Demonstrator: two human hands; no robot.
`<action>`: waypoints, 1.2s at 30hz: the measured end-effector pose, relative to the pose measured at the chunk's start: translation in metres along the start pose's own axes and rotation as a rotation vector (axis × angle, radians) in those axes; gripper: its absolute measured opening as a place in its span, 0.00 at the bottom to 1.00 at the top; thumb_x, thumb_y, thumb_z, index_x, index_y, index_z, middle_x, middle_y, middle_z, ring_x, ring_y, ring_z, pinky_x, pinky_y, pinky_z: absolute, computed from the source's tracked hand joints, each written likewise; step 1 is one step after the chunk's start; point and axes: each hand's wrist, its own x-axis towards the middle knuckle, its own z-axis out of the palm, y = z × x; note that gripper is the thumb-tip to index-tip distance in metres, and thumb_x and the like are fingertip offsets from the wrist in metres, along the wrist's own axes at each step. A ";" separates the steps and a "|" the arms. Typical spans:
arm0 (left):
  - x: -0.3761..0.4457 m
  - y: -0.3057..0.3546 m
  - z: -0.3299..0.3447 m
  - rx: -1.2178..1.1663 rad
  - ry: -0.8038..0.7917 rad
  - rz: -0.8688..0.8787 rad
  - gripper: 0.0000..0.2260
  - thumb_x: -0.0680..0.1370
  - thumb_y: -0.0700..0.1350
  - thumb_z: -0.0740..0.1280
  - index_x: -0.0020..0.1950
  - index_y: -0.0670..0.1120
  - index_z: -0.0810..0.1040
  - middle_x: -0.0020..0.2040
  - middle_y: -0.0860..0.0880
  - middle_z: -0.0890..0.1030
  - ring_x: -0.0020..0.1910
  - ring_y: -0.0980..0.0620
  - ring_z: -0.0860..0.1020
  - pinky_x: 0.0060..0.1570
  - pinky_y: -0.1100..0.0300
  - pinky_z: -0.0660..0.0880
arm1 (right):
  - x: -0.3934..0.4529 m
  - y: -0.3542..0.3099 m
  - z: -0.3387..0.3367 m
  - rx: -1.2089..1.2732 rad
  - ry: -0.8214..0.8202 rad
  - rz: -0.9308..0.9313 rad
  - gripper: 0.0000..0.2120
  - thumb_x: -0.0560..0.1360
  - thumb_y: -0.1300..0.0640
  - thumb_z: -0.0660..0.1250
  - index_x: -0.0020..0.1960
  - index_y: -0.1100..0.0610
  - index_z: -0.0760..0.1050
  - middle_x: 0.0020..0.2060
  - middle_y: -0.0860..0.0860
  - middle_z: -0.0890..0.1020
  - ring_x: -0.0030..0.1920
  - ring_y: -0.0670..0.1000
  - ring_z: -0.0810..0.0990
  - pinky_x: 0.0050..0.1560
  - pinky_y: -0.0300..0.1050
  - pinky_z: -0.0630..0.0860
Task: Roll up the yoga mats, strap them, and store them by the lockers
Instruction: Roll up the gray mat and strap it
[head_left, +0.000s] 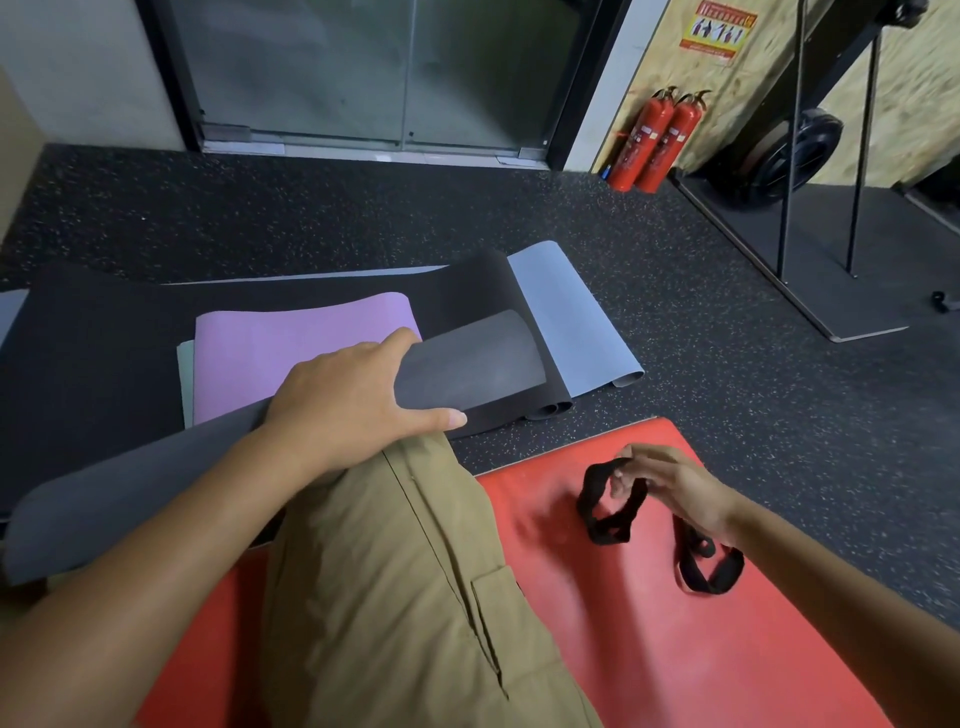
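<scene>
A person kneels on a red mat (649, 649) spread over speckled black flooring (727, 338), one knee in tan trousers (395, 571) at the centre.

A dark grey mat (467, 364), smooth and matte, crosses the near left as a loose roll, running from the near left edge up toward the middle. The left hand (353, 400) lies on top of it, fingers spread and nearly straight, thumb stretched toward the right, pressing it down.

Beyond the roll other mats lie flat in overlapping layers: a lilac mat (291, 353) on a pale green mat (184, 379), both on a wide black mat (104, 332) whose right end curls under. Furthest right is a pale blue mat (576, 322), its near edge also curled.

The right hand (670, 488), to the right above the red mat, pinches a black strap (613, 514) between curled fingers; the strap hangs in two loops, touching the red mat.

Far right, two red extinguishers (654, 140) stand against a chipboard wall (753, 93). A red and yellow notice (717, 31) hangs above them; its writing is too small to read. Glass doors (363, 73) fill the far centre.
</scene>
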 end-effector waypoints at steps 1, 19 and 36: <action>0.001 -0.001 0.000 -0.001 -0.002 -0.008 0.36 0.66 0.80 0.62 0.66 0.60 0.64 0.50 0.58 0.73 0.50 0.49 0.74 0.46 0.52 0.69 | -0.002 -0.001 0.004 0.170 -0.066 0.066 0.16 0.68 0.52 0.71 0.43 0.65 0.75 0.37 0.60 0.77 0.41 0.56 0.77 0.53 0.53 0.70; 0.003 -0.011 -0.002 -0.090 -0.002 -0.057 0.31 0.66 0.80 0.63 0.60 0.62 0.66 0.51 0.58 0.78 0.49 0.48 0.77 0.48 0.50 0.73 | 0.008 -0.048 0.076 1.039 -0.243 -0.086 0.20 0.74 0.70 0.68 0.63 0.59 0.83 0.66 0.59 0.80 0.37 0.48 0.84 0.39 0.38 0.82; -0.006 -0.018 -0.001 -0.016 0.028 -0.063 0.33 0.67 0.80 0.62 0.62 0.59 0.65 0.50 0.59 0.74 0.49 0.49 0.75 0.47 0.52 0.71 | 0.038 -0.101 0.122 0.988 -0.146 -0.255 0.32 0.81 0.55 0.67 0.79 0.65 0.60 0.73 0.61 0.73 0.70 0.56 0.76 0.73 0.49 0.71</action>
